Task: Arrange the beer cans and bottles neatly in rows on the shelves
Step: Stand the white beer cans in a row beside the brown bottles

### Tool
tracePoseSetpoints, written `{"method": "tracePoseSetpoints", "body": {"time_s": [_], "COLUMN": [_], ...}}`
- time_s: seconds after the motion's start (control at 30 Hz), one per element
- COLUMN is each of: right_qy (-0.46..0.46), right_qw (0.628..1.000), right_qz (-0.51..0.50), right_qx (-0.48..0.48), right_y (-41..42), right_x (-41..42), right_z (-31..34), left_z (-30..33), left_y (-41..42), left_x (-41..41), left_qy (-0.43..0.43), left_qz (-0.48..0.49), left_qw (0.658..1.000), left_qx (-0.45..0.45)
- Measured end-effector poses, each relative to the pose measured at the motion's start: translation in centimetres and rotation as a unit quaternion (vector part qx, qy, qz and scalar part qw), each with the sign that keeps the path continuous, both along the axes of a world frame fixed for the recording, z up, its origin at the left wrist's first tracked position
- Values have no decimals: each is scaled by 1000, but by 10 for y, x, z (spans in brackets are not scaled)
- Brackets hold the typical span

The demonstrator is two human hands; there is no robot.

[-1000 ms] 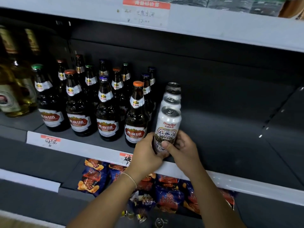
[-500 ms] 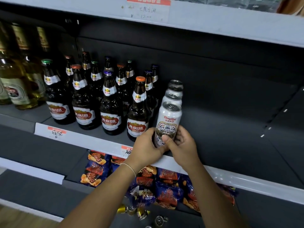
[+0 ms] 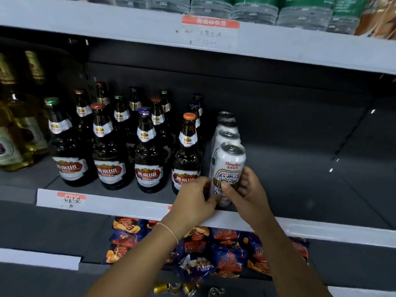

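A white beer can (image 3: 228, 166) stands upright at the front of the middle shelf (image 3: 128, 207), heading a row of white cans (image 3: 227, 130) that runs toward the back. My left hand (image 3: 192, 202) grips its lower left side and my right hand (image 3: 246, 189) wraps its lower right side. To the left stand several dark brown beer bottles (image 3: 147, 155) in rows, with red and white labels. The can's base is hidden behind my fingers.
Pale yellow bottles (image 3: 19, 133) stand at the far left. The shelf right of the cans (image 3: 300, 179) is bare dark metal. Blue snack bags (image 3: 214, 249) and loose gold cans (image 3: 171, 287) lie on the lower shelf. Wrapped bottle packs (image 3: 257, 7) sit on the top shelf.
Both hands stay on the front can, which holds its place in the row. My view has shifted slightly, so the shelf contents sit a little further right.
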State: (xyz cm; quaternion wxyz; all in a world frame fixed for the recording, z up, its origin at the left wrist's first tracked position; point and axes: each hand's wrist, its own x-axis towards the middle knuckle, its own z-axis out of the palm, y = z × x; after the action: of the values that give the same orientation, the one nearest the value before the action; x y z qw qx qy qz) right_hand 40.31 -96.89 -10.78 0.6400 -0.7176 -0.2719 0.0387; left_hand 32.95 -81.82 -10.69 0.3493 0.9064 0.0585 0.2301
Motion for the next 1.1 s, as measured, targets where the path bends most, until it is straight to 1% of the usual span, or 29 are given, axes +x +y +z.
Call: {"method": "tracePoseSetpoints", "body": {"time_s": [0.1,0.17,0.3,0.43,0.57,0.73,1.1], "right_qy": [-32,-34,-26,-35,-31,-42,-45], "right_qw": [999,997,990,985,983,975,963], "right_qz": [-35,-58,-123,-155,-165,-202,-236], "right_qx": [-10,-25,-64,-73,-75,-86,-124], "right_y": [6,11,20,26,28,32,39], "right_x": [-8,-12,-15,-18,-22,-30,-43], "right_z": [8,8,-1,-4,-3,-4,0], "left_z": [11,17,21,14,3,2,10], "left_y": [10,19,39,52,59,62,75], "left_x": [-8,-14,-24,-28,-24,-22,-28], "left_qy": [-22,-27,-12,13,30,26,50], "left_qz": [8,38,147,182,169,143,87], "left_qw": [999,998,982,971,974,977,973], "left_qx": [30,52,118,152,148,155,210]}}
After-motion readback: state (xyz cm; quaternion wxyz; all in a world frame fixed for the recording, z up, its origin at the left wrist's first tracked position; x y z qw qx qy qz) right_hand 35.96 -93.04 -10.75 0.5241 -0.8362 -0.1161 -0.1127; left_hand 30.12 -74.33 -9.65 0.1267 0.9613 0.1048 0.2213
